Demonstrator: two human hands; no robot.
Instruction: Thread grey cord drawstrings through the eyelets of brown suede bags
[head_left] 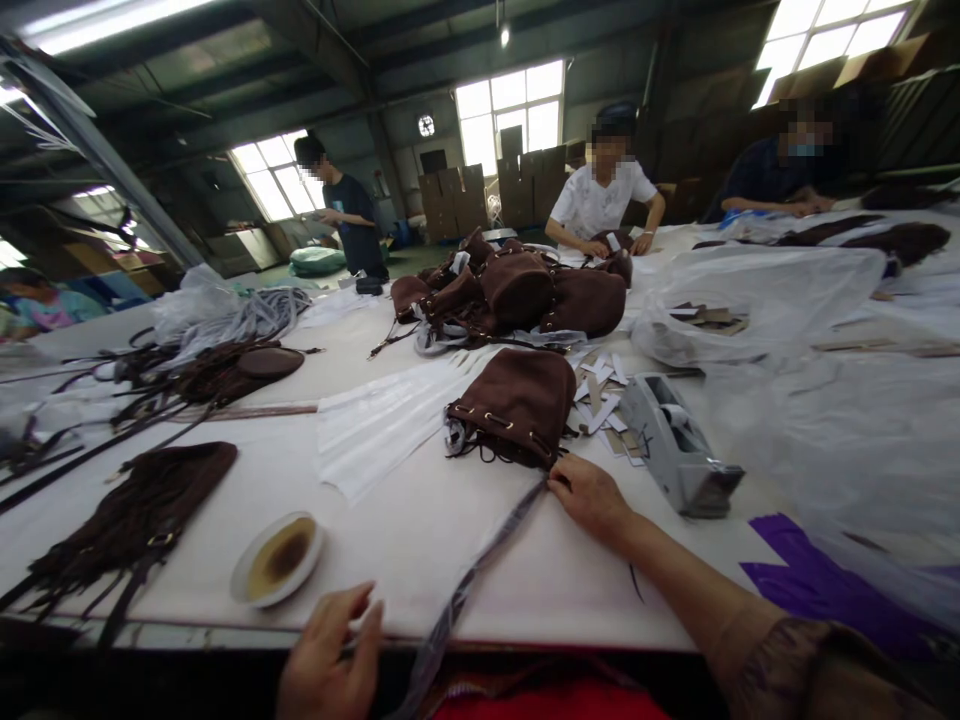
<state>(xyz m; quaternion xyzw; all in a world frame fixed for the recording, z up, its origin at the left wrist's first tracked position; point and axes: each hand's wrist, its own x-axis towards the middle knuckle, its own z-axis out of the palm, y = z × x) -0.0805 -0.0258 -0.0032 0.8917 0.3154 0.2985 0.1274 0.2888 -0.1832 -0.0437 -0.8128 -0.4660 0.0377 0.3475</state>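
My right hand pinches the upper end of a dark strap wrapped in clear plastic, beside the drawstring mouth of a brown bag. The strap runs down over the table's front edge toward my lap. At the lower left, my left hand has thumb and fingers apart and holds nothing; it is left of the strap, below a white dish with brown residue. The brown bag lies on its side on the white table, its metal eyelets and cords facing me.
A tape dispenser and card strips lie right of the bag. Behind is a pile of brown bags. A fringed bag lies left; clear plastic and purple material lie right. People work across the table.
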